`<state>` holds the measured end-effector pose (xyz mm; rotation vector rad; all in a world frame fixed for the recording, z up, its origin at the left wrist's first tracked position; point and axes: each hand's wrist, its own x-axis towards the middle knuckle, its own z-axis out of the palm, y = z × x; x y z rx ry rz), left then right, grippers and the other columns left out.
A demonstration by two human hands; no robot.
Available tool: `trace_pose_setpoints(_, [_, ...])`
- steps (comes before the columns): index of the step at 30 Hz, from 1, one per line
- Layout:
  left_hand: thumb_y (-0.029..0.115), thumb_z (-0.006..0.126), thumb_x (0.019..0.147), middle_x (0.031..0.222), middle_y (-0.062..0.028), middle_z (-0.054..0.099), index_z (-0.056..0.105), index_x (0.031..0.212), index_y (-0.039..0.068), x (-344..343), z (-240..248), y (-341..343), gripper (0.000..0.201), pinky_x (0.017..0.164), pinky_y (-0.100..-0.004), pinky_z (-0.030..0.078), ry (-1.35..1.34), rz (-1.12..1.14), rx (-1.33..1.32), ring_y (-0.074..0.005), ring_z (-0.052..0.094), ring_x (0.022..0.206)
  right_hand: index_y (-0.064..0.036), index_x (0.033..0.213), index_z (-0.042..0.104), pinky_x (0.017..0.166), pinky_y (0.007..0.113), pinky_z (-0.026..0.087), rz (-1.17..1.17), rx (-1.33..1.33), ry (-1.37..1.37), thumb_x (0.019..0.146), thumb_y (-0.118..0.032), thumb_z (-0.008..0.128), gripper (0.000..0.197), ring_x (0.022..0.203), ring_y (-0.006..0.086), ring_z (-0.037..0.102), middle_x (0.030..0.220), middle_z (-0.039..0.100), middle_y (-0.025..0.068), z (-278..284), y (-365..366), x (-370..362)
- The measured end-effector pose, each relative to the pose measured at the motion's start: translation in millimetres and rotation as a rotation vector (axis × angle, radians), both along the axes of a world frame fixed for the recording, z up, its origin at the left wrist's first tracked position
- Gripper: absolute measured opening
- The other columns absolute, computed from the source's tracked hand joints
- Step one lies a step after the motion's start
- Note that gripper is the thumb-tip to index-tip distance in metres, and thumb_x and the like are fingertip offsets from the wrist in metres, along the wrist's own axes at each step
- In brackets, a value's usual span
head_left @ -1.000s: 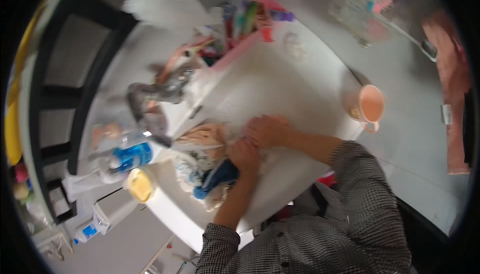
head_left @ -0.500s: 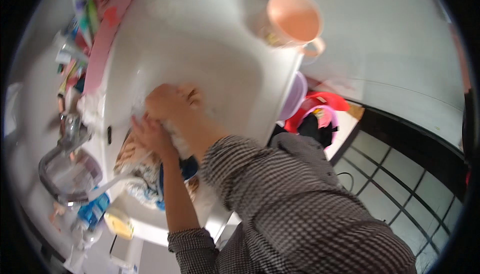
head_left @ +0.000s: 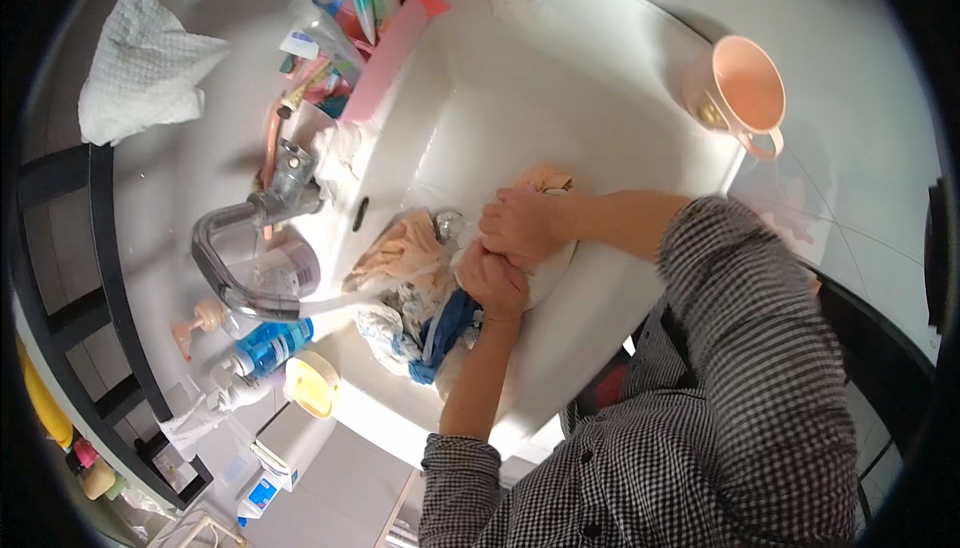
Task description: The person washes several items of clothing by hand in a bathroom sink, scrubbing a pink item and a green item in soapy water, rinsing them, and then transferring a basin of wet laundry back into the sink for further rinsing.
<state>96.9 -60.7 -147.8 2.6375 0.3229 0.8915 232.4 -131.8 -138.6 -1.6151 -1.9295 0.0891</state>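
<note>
In the white sink [head_left: 560, 58], my right hand [head_left: 527, 229] is closed over a bunched cloth [head_left: 548, 179], peach at its upper end, with a pale part lower down. Just below it, my left hand [head_left: 492, 282] is closed too, gripping pale cloth close against the right hand. Exactly how the cloth runs between the fingers is hidden. Beside my left hand lies a wet heap of laundry: a peach garment [head_left: 405, 248], a patterned white piece [head_left: 385, 333] and a dark blue one [head_left: 455, 323]. Water streams from the chrome faucet [head_left: 235, 288] onto the heap.
A peach mug [head_left: 750, 83] stands on the sink's right rim. Along the left ledge are a pink organizer [head_left: 390, 58] with tubes, a blue bottle [head_left: 272, 348], a pump bottle [head_left: 210, 316] and a yellow soap dish [head_left: 312, 386]. A white cloth [head_left: 145, 68] hangs at upper left.
The view has swung left, so the sink appears farther right. My left hand, spread with fingers loose before, has closed on the cloth beside my right hand.
</note>
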Motion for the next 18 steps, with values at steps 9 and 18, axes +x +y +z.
trace_pose_setpoints(9, [0.020,0.046,0.082,0.087,-0.0233,0.052,0.054,0.081,-0.002,16,0,21,0.023,0.062,-0.0406,0.038,0.395,0.275,-0.488,-0.0373,0.049,0.076,-0.0059,0.069,0.056,0.057,0.040,0.044,-0.420,-0.289,0.083,0.072,-0.024,0.051,0.019,0.067,0.0267,0.056,0.069,0.057,0.0093,-1,21,-5])
trace_pose_setpoints(18, [0.014,0.042,0.083,0.078,-0.0183,0.049,0.051,0.076,0.000,35,-12,46,0.019,0.063,-0.0415,0.037,0.358,0.417,-0.461,-0.0365,0.047,0.072,-0.0057,0.074,0.053,0.065,0.043,0.043,-0.423,-0.545,0.377,0.077,-0.024,0.047,0.020,0.071,0.0331,0.056,0.075,0.058,0.0157,10,52,15])
